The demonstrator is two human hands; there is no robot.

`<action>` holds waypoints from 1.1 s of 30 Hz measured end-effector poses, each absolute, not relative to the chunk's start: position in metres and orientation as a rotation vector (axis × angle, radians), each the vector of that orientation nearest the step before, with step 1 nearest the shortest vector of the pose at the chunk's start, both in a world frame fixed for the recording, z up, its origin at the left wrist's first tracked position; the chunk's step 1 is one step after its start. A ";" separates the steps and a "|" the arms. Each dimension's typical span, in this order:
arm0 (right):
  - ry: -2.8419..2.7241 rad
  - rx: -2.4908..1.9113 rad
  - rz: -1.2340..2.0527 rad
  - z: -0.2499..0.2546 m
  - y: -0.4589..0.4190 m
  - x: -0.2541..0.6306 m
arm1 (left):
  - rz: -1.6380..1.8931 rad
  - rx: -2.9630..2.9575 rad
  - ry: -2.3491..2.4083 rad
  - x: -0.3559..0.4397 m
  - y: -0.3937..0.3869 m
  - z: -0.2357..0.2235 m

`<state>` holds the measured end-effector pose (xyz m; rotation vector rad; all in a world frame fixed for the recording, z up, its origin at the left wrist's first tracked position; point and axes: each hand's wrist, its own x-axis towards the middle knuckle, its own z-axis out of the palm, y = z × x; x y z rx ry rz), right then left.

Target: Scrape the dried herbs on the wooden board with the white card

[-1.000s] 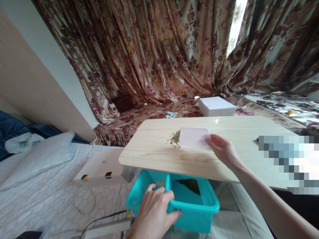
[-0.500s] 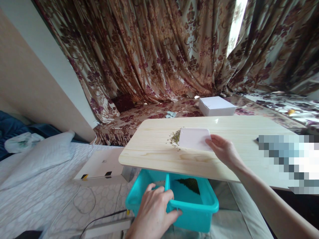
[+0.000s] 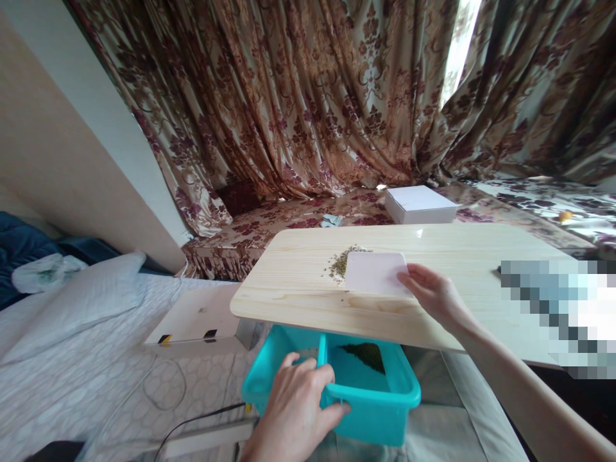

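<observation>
Card: pinched by right hand, shifted slightly nearer.
Seeds: newly bared beyond it.
Bin: gripped by left hand.
Carton: mark too blurred to be read.

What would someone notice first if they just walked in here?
Probably the bright turquoise bin, by the near edge of the table, with the left hand gripping it. Next, on the table, the pale card in the right hand, with a little heap of greenish bits at its left edge. Behind hangs a big flowery curtain.
</observation>
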<state>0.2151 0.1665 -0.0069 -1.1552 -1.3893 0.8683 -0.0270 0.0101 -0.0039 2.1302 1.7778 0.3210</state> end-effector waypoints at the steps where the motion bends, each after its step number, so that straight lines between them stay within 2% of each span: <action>1: -1.386 -1.162 0.871 -0.007 0.166 0.215 | 0.318 2.127 1.780 -0.028 0.010 -0.003; 15: -1.357 -1.184 0.904 -0.009 0.158 0.210 | 0.310 2.119 1.819 -0.032 0.011 -0.001; 30: -1.512 -1.115 1.219 -0.001 0.129 0.210 | 0.333 2.117 1.804 -0.035 0.009 0.002; 33: -1.409 -1.145 1.176 0.007 0.127 0.221 | 0.333 2.131 1.788 -0.033 0.009 0.002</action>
